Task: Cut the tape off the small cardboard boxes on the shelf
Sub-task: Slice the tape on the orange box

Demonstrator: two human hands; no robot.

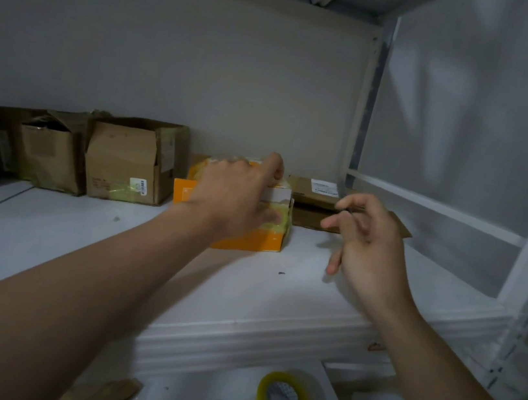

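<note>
Risk, blade: I judge that a cut drawn toward the left hand (236, 196) could slip off the slick tape (282, 217) and reach the thumb on the front face.
Risk, box: the orange box (260, 242) looks light. Pressure from the cut could slide it toward the shelf's back edge if the hold slackens.
Risk, depth: a deep stroke may score the carton beneath the tape.
Task item: the orange box sits on the shelf (113, 246) toward its back edge, right of the middle, with a flat brown box (314, 193) just beside it.
Left grip: grasping the orange box, fingers curled over the top, thumb on the taped front.
Right grip: the right hand (368, 245) hovers apart from the box and pinches a thin dark tool (351, 209) between thumb and forefinger; the other fingers are loose. Blur hides what the tool is.
</note>
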